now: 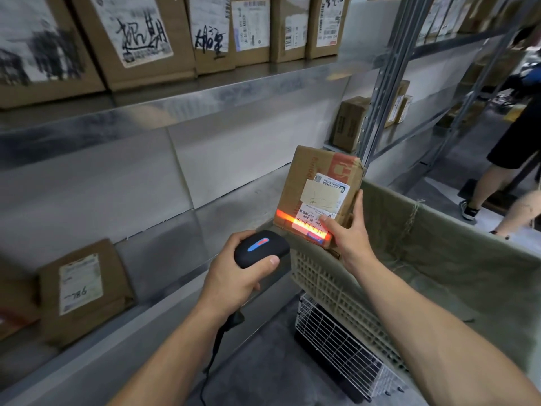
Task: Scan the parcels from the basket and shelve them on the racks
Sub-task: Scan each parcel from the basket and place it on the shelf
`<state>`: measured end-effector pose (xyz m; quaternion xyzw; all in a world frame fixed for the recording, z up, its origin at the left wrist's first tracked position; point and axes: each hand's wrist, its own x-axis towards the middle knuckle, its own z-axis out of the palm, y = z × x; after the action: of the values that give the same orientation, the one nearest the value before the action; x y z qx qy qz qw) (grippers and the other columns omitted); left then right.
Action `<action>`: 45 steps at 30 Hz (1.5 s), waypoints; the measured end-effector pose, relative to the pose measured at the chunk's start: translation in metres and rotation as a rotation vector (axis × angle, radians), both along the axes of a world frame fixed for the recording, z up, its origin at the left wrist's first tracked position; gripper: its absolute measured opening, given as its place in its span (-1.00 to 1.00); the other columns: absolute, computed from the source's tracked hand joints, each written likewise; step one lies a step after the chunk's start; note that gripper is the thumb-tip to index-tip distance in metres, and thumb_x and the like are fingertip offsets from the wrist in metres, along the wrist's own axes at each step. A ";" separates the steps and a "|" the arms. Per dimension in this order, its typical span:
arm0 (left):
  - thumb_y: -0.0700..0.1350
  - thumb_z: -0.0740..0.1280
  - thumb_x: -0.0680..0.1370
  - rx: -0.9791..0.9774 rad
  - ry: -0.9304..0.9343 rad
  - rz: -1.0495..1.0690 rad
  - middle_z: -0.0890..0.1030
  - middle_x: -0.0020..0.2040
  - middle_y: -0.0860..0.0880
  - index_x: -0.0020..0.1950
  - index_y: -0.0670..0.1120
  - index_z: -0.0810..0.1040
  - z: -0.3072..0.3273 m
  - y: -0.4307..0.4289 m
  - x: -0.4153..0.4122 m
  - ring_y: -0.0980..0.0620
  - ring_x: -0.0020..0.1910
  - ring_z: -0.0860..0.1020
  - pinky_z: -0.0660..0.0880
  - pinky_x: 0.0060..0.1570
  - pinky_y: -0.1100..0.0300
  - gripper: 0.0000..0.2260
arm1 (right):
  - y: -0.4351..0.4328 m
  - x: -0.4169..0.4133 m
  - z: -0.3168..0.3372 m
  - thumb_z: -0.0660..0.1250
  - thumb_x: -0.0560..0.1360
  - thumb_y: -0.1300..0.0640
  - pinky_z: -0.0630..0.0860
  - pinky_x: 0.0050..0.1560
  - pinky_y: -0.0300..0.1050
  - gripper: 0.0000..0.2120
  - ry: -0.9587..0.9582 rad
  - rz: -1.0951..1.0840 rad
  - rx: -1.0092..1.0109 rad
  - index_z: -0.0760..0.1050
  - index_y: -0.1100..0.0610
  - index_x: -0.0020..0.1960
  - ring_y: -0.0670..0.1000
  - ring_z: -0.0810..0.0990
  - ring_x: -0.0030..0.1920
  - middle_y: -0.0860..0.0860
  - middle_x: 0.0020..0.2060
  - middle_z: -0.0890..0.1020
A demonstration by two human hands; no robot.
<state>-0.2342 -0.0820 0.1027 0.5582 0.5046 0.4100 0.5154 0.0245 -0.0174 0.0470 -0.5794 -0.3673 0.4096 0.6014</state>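
- Head view: the left hand [234, 276] is wrapped round a black handheld barcode scanner [260, 249], with the fingers curled under its body and the thumb laid along its near side. Its nose is aimed at the parcel.
- The right hand [348, 230] grips a brown cardboard parcel with a white shipping label [319, 186] — thumb pressed on the label's lower right corner, fingers running up the right-hand edge.
- The parcel stands upright over the near left corner of the beige plastic lattice basket lined with grey-green cloth [322, 276]. Whether its bottom edge rests on the rim I cannot tell.
- The scanner's orange-red light bar [301, 225] crosses the bottom strip of the label, where the barcode appears to be, and spills left onto bare cardboard. The step in hand looks like the scan itself, with shelving not yet done.
- To do it well, hold the parcel steady and square to the scanner and let the bar span the whole barcode.
- Slide the thumb clear — it sits just beside the bar's right end and could mask the last lines.
- If the read fails, a slight tilt of the parcel would probably cut the glare off the label.
- Wait for the scanner's confirmation before moving off.
- The grey metal rack shelf [222, 206] just left of the basket seems the nearest place to stand the parcel, label outward like the row of cardboard boxes [140, 39] on the shelf above.
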 end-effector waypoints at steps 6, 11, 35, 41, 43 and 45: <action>0.06 0.53 0.32 0.028 -0.018 -0.010 0.63 -0.18 0.03 0.16 0.18 0.54 0.000 0.000 -0.011 0.09 -0.37 0.57 0.50 -0.35 0.22 -0.56 | -0.006 -0.012 0.005 0.57 0.42 0.06 0.51 0.29 0.36 0.01 -0.037 -0.015 0.004 -0.06 -0.44 0.53 0.08 0.48 0.40 -0.06 0.45 0.41; 0.04 0.54 0.31 0.033 -0.040 -0.033 0.62 -0.22 0.03 0.17 0.13 0.55 -0.002 -0.004 -0.012 0.07 -0.39 0.56 0.48 -0.38 0.22 -0.55 | -0.012 -0.007 0.009 0.61 0.27 0.04 0.58 0.18 0.35 0.06 0.021 -0.049 0.050 0.03 -0.46 0.50 0.12 0.56 0.32 -0.03 0.37 0.51; 0.08 0.53 0.31 0.057 -0.052 0.102 0.66 -0.03 -0.04 0.22 0.16 0.54 -0.004 -0.003 -0.058 0.03 -0.24 0.59 0.51 -0.34 0.25 -0.51 | -0.005 -0.066 0.008 0.54 0.45 0.23 0.63 0.13 0.23 0.00 0.069 0.139 0.040 0.01 -0.31 0.60 0.08 0.66 0.21 0.00 0.36 0.55; 0.12 0.54 0.30 0.023 -0.046 0.224 0.66 -0.05 -0.03 0.18 0.22 0.53 -0.007 -0.011 -0.093 0.04 -0.32 0.59 0.51 -0.33 0.24 -0.52 | 0.012 -0.110 0.006 0.55 0.43 0.23 0.64 0.13 0.19 0.00 0.054 0.244 0.013 0.03 -0.33 0.58 0.09 0.64 0.23 -0.08 0.30 0.57; 0.08 0.54 0.30 0.021 -0.058 0.277 0.68 -0.02 -0.06 0.17 0.20 0.52 -0.006 -0.015 -0.104 0.05 -0.33 0.59 0.51 -0.35 0.24 -0.53 | 0.019 -0.126 0.005 0.54 0.44 0.24 0.66 0.10 0.09 0.00 0.035 0.300 0.012 0.02 -0.30 0.59 0.05 0.63 0.23 -0.09 0.29 0.57; 0.06 0.55 0.31 0.023 -0.058 0.336 0.68 0.01 -0.08 0.17 0.19 0.52 -0.006 -0.018 -0.113 0.05 -0.30 0.58 0.50 -0.37 0.26 -0.54 | 0.025 -0.141 0.004 0.54 0.45 0.24 0.67 0.08 0.06 0.00 0.012 0.362 0.010 0.01 -0.29 0.59 0.03 0.62 0.23 -0.09 0.30 0.57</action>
<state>-0.3477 -0.1003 0.0970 0.4598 0.5708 0.5122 0.4476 -0.1167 0.0079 0.0513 -0.4983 -0.4641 0.5126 0.5230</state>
